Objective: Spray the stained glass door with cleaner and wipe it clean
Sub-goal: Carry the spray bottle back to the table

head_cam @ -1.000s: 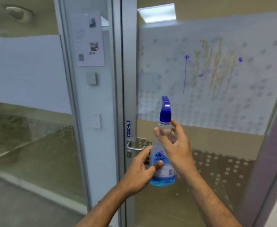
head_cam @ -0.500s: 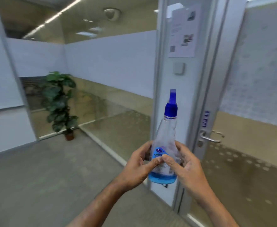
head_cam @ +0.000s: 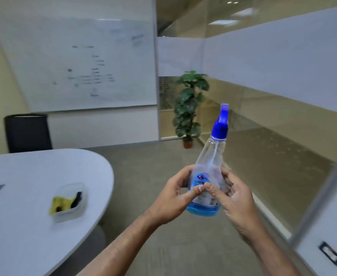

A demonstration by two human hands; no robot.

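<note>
- Both hands cradle the spray bottle [head_cam: 208, 177] at chest height: the left hand [head_cam: 173, 198] wraps its lower body from the left, the right hand [head_cam: 234, 196] from the right, thumbs nearly meeting over the label.
- The bottle tilts up and to the right, blue trigger head [head_cam: 222, 123] above the hands, a shallow pool of blue cleaner at its base below the fingers.
- No finger sits on the trigger; neither hand is spread flat, both curl around the plastic.
- The stained part of the door is out of view; only a pale frame edge [head_cam: 321, 196] shows to the right of the right hand.
- To the left of the left hand, a desk [head_cam: 34, 170] carries a clear tub [head_cam: 69, 202] holding something yellow, likely a cloth, though blur hides detail.
- Judged stage: bottle in hand, spraying or wiping not evidently under way here.
- Next move likely calls for facing the glass, one hand shifting up to the trigger, or fetching the cloth from the tub.
</note>
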